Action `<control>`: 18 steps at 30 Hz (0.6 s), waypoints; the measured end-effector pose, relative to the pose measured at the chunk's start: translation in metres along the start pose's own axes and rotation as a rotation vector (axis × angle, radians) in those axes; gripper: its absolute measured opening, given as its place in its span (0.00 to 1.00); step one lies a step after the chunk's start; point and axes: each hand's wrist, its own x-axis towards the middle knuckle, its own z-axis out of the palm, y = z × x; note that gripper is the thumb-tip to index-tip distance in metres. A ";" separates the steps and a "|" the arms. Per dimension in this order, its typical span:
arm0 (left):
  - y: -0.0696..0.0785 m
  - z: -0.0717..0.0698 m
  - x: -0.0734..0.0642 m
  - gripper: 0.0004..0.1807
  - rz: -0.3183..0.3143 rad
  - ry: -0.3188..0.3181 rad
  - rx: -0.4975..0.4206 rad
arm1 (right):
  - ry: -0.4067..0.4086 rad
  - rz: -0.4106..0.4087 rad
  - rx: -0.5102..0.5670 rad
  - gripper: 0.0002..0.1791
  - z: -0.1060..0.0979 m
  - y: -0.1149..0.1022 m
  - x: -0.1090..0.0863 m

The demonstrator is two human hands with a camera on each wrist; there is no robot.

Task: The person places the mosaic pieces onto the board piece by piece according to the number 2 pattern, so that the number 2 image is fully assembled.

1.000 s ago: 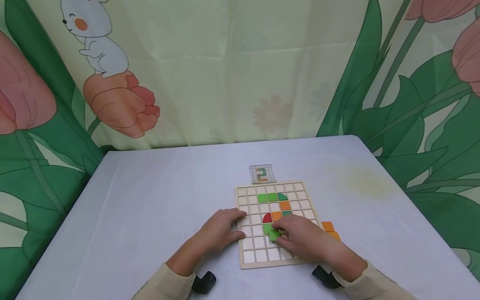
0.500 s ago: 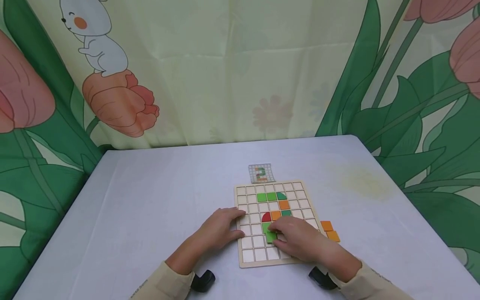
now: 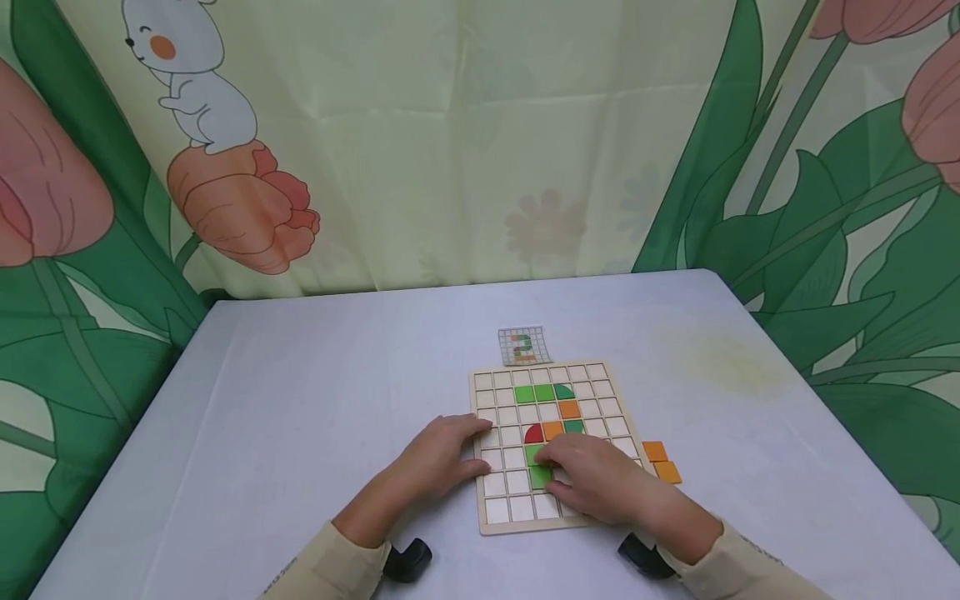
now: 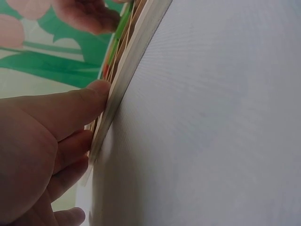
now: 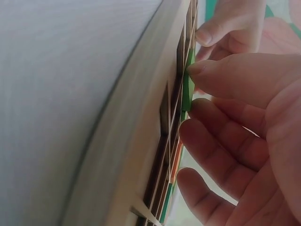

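Note:
A wooden grid board (image 3: 498, 528) lies on the table, with green, red, orange and dark green tiles in some cells. My left hand (image 3: 442, 457) rests at its left edge, fingers loosely extended; in the left wrist view the thumb (image 4: 94, 96) touches the rim. Over the lower middle my right hand (image 3: 600, 477) pinches a green square tile (image 3: 539, 477) between thumb and forefinger. This tile sits just below another green tile (image 3: 532, 455). In the right wrist view the pinched tile (image 5: 188, 87) stands slightly proud of the grid. My right hand covers several cells.
A small pattern card (image 3: 525, 347) lies behind the board. Two orange square tiles (image 3: 661, 462) lie on the white tablecloth (image 3: 300, 375) beside the board's right edge. A printed curtain (image 3: 480, 150) hangs behind the table.
My right hand has shifted slightly left and down, bringing the green tile from a tilted pose into line with the cell below the other green tile. The left hand stays put.

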 end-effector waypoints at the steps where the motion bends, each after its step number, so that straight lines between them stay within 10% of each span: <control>1: 0.000 0.000 0.000 0.31 0.001 0.000 -0.002 | 0.000 -0.003 0.001 0.14 0.000 0.000 0.000; 18: -0.001 0.000 -0.001 0.32 -0.005 -0.002 -0.017 | -0.002 -0.048 -0.008 0.09 0.000 0.001 0.001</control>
